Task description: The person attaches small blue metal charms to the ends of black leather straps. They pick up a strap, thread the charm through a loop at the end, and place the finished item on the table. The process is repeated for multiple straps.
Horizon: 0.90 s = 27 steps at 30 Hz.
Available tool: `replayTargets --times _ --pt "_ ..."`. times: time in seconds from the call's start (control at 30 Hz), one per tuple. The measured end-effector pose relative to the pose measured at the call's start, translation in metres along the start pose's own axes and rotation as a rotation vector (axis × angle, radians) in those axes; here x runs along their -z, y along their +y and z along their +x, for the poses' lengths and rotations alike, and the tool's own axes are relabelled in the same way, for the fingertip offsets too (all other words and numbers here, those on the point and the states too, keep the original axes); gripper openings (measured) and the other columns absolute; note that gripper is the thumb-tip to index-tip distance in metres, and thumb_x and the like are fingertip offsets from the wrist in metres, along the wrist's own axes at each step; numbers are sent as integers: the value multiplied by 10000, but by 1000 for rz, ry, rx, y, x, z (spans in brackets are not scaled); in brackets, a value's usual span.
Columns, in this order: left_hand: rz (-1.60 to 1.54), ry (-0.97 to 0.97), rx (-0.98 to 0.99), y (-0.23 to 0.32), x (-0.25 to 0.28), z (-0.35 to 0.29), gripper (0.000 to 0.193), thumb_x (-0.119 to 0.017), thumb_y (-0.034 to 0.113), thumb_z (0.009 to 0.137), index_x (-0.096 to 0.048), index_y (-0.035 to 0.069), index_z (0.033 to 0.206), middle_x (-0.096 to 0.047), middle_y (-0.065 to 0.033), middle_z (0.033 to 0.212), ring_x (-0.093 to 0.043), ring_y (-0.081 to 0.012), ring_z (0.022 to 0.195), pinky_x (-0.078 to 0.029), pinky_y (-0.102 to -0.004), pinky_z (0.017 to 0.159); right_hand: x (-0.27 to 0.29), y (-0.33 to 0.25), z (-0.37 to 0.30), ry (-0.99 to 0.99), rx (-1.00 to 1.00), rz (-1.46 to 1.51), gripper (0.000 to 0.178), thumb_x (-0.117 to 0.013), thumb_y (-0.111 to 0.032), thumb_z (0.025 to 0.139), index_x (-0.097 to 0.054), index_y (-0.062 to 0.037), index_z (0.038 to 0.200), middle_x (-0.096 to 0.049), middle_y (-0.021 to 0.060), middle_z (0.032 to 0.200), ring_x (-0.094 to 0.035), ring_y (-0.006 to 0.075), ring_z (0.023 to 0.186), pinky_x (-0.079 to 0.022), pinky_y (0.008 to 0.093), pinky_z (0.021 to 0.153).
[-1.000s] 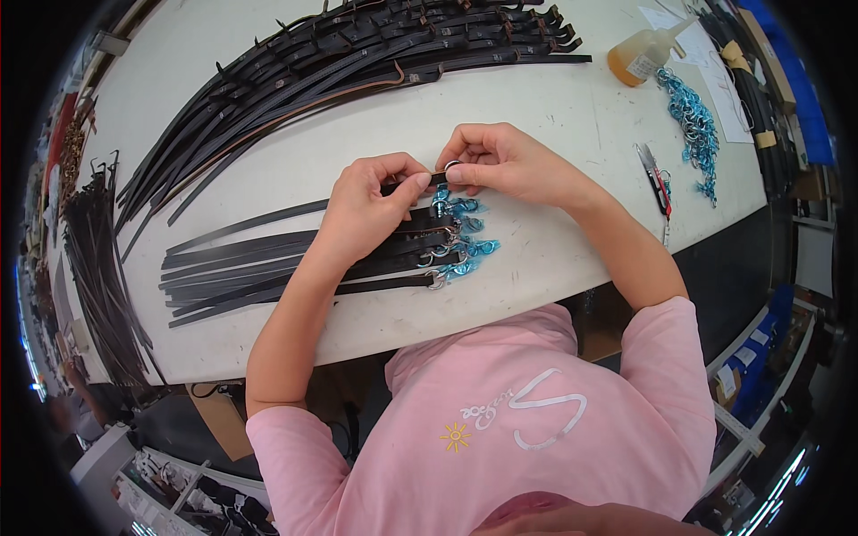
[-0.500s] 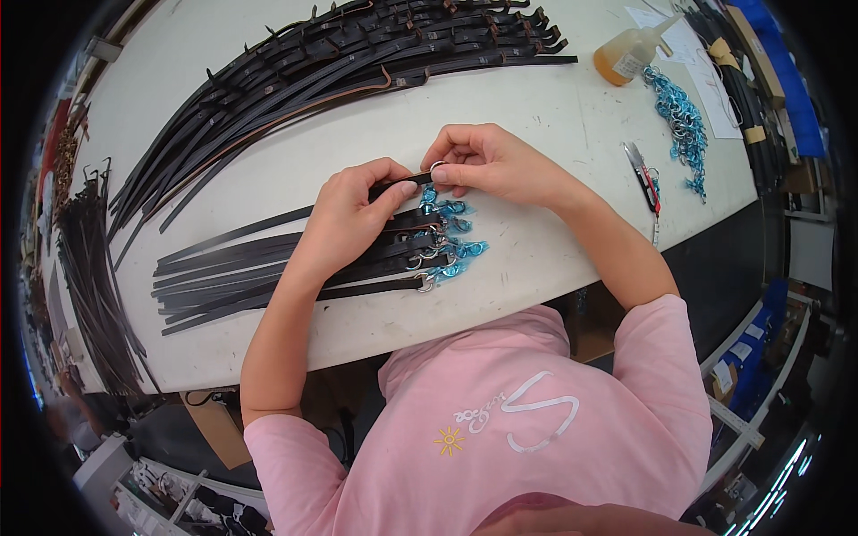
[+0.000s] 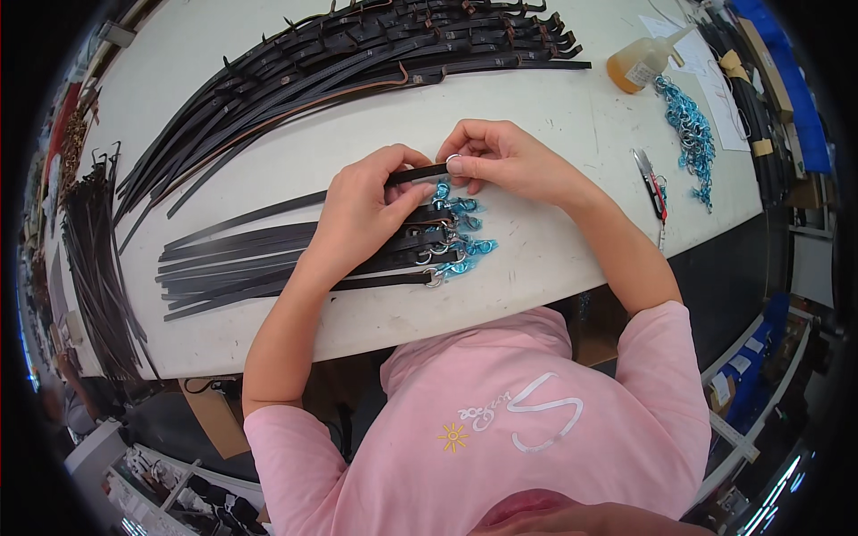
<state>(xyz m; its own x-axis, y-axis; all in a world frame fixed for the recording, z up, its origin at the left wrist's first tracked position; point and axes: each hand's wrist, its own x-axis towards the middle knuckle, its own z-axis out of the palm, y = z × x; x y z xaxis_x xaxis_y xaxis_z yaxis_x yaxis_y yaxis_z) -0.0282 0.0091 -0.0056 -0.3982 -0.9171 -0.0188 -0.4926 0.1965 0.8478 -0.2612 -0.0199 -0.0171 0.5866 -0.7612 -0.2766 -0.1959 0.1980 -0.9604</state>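
Pinching a black strap (image 3: 420, 173) near its end, the fingers of the left hand (image 3: 365, 189) face those of the right hand (image 3: 500, 161), which grasp a silver ring (image 3: 451, 158) at the strap's tip; similar straps (image 3: 237, 257) lie nearer the person on the white surface (image 3: 554, 259).

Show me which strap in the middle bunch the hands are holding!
The black strap highest in the picture within that bunch: it stretches between the left hand and right hand. The other straps lie lower, ungripped.
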Motion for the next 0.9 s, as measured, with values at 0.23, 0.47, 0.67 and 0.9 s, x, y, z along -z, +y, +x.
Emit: replayTargets --times 0.23,0.47,0.67,0.9 --pt "397 161 -218 -7 -9 -1 142 -733 153 857 -693 107 985 -647 -56 821 -599 -277 671 -480 -382 642 4 0 1 -7 -1 -31 213 -636 -177 989 -637 -3 1113 -653 29 914 -640 80 851 -559 228 756" --pt "412 166 -214 -8 -10 0 148 -742 154 846 -697 113 981 -644 -48 801 -601 -262 657 -480 -373 631 5 0 -1 1 4 -13 216 -644 -181 985 -639 -6 1112 -649 23 910 -629 74 839 -551 229 755" --pt "315 217 -243 -5 -5 -6 160 -771 145 813 -686 103 942 -626 -52 794 -607 -232 630 -482 -369 630 1 -8 -1 -1 -20 -6 194 -610 -177 1002 -628 -5 1090 -638 10 905 -614 72 851 -540 234 766" --pt "269 201 -352 13 1 -17 185 -807 75 775 -702 82 928 -614 -45 777 -573 -168 553 -459 -292 515 -10 -16 -8 -154 -27 -32 157 -570 -164 1020 -616 -21 976 -618 -4 853 -570 57 787 -462 224 721"
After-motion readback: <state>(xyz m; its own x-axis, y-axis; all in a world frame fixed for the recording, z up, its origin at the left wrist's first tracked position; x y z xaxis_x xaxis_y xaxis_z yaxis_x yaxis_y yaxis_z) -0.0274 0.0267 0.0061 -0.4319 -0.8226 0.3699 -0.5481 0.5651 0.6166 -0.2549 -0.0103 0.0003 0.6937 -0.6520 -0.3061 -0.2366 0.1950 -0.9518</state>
